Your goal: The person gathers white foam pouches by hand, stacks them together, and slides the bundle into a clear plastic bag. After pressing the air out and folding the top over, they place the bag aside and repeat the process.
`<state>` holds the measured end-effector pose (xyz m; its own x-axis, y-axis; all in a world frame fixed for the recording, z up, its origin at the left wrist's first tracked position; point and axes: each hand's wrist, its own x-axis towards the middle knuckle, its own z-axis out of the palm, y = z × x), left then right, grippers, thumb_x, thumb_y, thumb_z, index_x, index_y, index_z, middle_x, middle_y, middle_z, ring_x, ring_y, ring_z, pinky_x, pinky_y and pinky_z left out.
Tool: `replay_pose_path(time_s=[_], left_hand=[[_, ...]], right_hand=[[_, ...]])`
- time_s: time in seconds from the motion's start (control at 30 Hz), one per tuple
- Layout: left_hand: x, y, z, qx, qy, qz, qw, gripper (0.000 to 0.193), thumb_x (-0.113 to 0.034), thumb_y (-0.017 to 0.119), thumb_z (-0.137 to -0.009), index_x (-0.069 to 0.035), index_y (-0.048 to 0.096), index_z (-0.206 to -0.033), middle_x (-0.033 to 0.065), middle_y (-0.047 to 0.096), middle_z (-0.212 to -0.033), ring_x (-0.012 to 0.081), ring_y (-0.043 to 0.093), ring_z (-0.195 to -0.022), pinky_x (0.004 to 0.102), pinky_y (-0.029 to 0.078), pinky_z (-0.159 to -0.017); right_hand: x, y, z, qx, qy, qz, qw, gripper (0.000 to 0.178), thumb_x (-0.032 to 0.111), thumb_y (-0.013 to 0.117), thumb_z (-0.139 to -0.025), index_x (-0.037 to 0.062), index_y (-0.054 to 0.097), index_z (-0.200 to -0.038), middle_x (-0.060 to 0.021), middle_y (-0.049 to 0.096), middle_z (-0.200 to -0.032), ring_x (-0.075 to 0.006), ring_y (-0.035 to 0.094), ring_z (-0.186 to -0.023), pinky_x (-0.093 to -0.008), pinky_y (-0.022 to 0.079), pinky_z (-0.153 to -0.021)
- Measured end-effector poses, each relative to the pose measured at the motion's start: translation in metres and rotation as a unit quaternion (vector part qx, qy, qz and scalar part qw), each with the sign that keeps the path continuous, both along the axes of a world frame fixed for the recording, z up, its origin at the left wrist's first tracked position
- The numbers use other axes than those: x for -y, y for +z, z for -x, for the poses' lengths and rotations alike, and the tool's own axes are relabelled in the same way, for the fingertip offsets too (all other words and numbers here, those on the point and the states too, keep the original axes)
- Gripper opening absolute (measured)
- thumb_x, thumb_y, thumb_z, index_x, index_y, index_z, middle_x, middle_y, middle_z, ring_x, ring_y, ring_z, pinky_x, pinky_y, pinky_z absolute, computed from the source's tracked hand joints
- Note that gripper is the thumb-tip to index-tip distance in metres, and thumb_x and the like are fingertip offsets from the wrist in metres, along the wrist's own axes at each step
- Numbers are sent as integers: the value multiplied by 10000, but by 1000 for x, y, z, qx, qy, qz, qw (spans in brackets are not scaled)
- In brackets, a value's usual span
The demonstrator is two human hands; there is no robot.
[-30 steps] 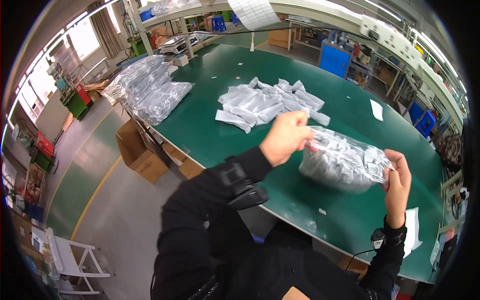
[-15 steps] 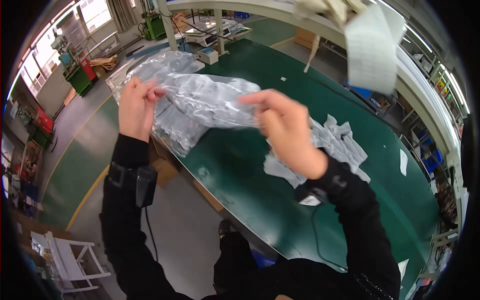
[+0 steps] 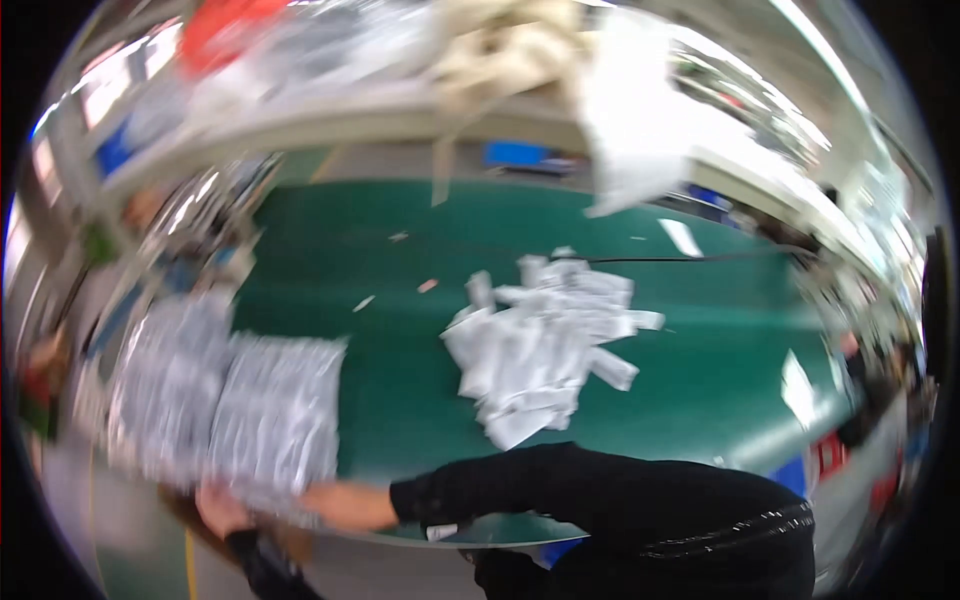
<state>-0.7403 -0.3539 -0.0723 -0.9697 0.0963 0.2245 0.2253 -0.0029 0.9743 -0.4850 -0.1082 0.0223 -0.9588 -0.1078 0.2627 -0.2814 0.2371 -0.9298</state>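
Note:
At the table's near left corner, my left hand (image 3: 222, 510) touches the near edge of the clear plastic bags. Beside it, my right hand (image 3: 347, 504) reaches across to the near edge of the right-hand clear bag (image 3: 278, 405), which is filled with pale grey, soft-looking pieces. Motion blur and plastic hide the fingers of both hands. Another filled clear bag (image 3: 172, 385) lies directly to its left. A loose pile of pale grey, cloth-like pieces (image 3: 540, 350) rests on the green table (image 3: 390, 270), to the right of the bags and apart from my hands.
A raised shelf (image 3: 350, 125) spans the back, with a white sheet (image 3: 635, 110) and beige cloth (image 3: 510, 45) hanging from it. A dark cable (image 3: 690, 259) crosses the table's far right. Paper scraps (image 3: 797, 388) lie on the right side.
The filled bag held up between my hands is now down at the table's left. Both hands have moved down to the near left edge, and the view has turned right.

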Motion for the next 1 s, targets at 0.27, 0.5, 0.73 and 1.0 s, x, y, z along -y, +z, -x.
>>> replay_pose_path(time_s=[0.27,0.5,0.73,1.0], left_hand=[[-45,82,-149,89,168,-125,974,282,-212,517,-976,25,589,-1111,189,620,-1009,344,583,-928,436,473,-853],[-138,99,-383,166,82,-38,982,224,-229,525,-976,-10,548,-1015,138,571,-882,231,537,-787,373,440,-746],[-282,116,-501,167,-407,-63,896,167,-154,492,-991,-3,557,-1024,41,593,-743,122,549,-711,272,448,-702],[-330,125,-558,155,-470,-79,865,103,-80,522,-965,-12,577,-1018,39,598,-744,109,549,-679,252,457,-666]], right_hand=[[-147,188,-204,-50,205,-115,971,309,291,575,-933,-9,648,-959,-174,654,-889,-332,625,-837,-412,486,-723],[-294,442,-373,-46,-440,-419,793,306,268,536,-973,14,701,-1014,-111,702,-967,-212,665,-913,-293,512,-802],[-486,421,-391,160,-427,-673,582,501,386,393,-965,-19,669,-865,-214,676,-902,-393,622,-845,-454,491,-764],[-442,416,-377,104,-453,-612,640,323,270,573,-844,-40,663,-855,-256,645,-832,-390,619,-837,-452,488,-735]])
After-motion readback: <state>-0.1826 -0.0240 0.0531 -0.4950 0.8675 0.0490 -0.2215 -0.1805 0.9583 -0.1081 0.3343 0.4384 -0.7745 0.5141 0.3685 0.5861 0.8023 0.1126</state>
